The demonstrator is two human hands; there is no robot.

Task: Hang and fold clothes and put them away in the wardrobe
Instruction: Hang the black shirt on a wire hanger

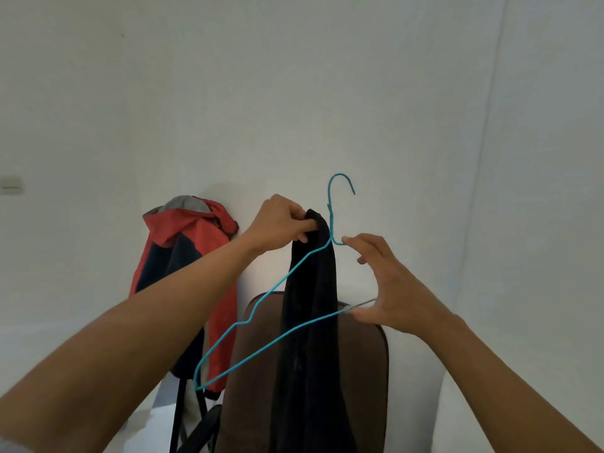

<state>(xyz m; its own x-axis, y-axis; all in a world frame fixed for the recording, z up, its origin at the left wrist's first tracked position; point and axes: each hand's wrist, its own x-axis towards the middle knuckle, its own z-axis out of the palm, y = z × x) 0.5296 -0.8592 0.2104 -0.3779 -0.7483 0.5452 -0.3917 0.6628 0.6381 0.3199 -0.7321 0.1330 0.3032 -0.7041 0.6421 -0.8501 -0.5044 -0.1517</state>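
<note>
My left hand (281,223) grips the top of the long black cloth garment (310,322) at twelve o'clock. My right hand (389,282), apart at two o'clock, holds the teal wire hanger (248,361) (fingers spread), which lies against the garment.

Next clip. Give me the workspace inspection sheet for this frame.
Surface: no table seen; a brown chair back is below the hands.
Job's things: teal wire hanger held in the air, its wires crossing in front of a hanging black garment.
Clutter: red and navy jacket hanging by the wall, black straps beneath it.
Hands: left hand grips the garment's top; right hand holds the hanger's right end.
Cables: nothing seen.
Surroundings: white wall, wall plate at left.
</note>
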